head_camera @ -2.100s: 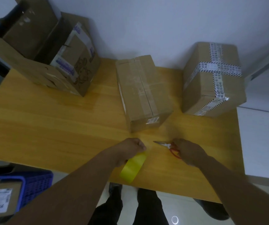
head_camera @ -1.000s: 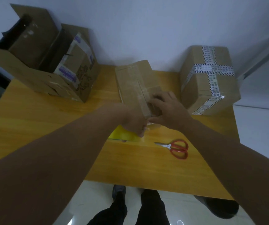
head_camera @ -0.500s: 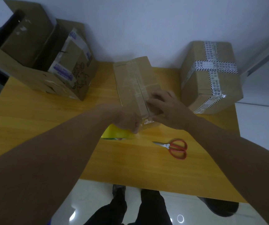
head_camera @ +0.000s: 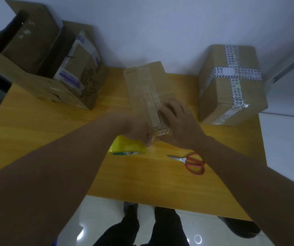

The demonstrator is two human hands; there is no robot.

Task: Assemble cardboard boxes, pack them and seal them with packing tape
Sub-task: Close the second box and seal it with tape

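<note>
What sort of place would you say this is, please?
Probably a small packing or shipping station: a wooden table against a plain wall holding a tape-sealed box, a yellow tape roll and red scissors.

A long brown cardboard box (head_camera: 145, 89) lies on a yellow wooden table (head_camera: 36, 132). The right hand (head_camera: 177, 119) presses flat on the top of the box at its near end. The left hand (head_camera: 139, 129), fingers curled, touches that end just above a yellow roll of packing tape (head_camera: 126, 148). Red-handled scissors (head_camera: 193, 163) lie near the roll, to its right.
</note>
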